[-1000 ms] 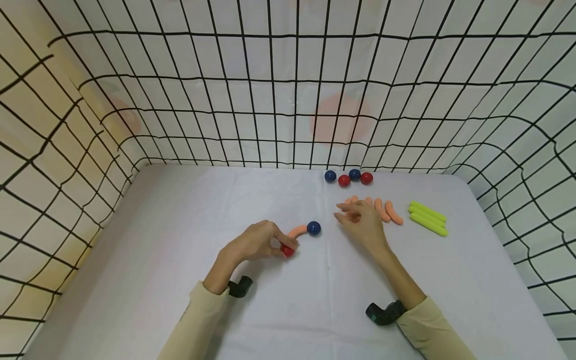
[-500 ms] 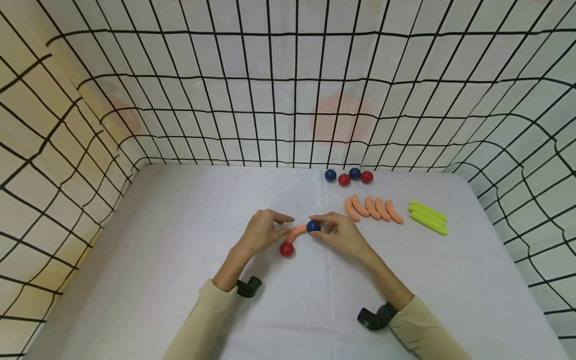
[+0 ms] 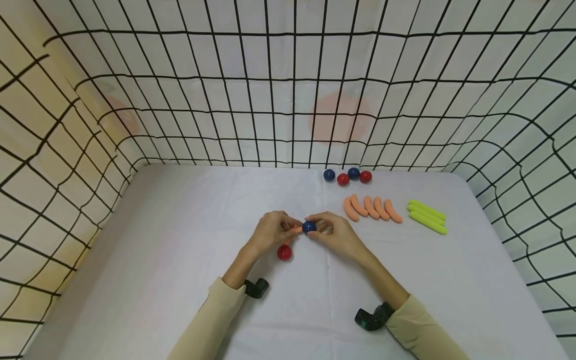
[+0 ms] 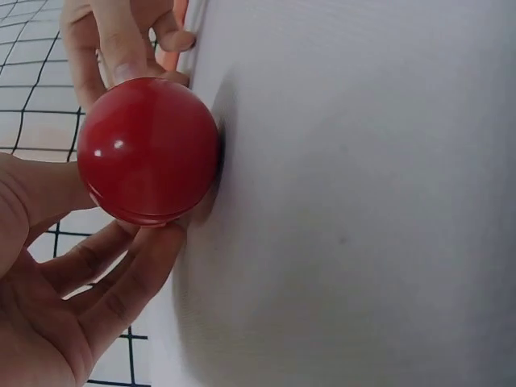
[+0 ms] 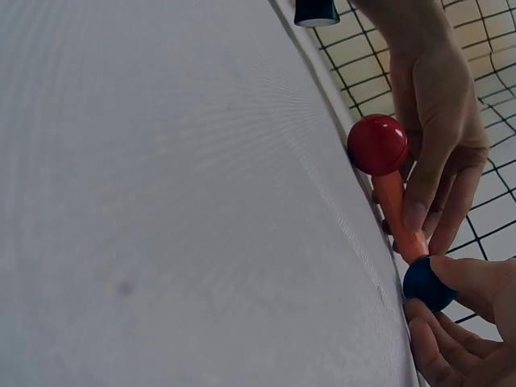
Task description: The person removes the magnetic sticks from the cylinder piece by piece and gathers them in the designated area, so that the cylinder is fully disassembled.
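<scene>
A curved orange stick [image 5: 393, 205] joins a red ball [image 3: 284, 252] to a blue ball [image 3: 309, 227], the whole piece lying on the white cloth. My left hand [image 3: 272, 232] pinches the stick near its blue end, hiding much of it in the head view. Thumb and fingers of my right hand [image 3: 336, 235] grip the blue ball from the right. The two hands nearly meet. In the left wrist view the red ball [image 4: 149, 153] stands large in front of the left hand [image 4: 72, 306], covering what its fingertips hold.
Several loose curved orange sticks [image 3: 372, 207] lie right of the hands. Beyond them sit blue and red balls [image 3: 343, 179] near the cloth's back edge. Straight lime-green sticks [image 3: 427, 217] lie farther right. Black wire mesh [image 3: 288, 95] rises around the back and sides.
My left hand has let go of the red ball and moved up to pinch the orange stick. My right hand has moved left from beside the loose sticks and taken hold of the blue ball.
</scene>
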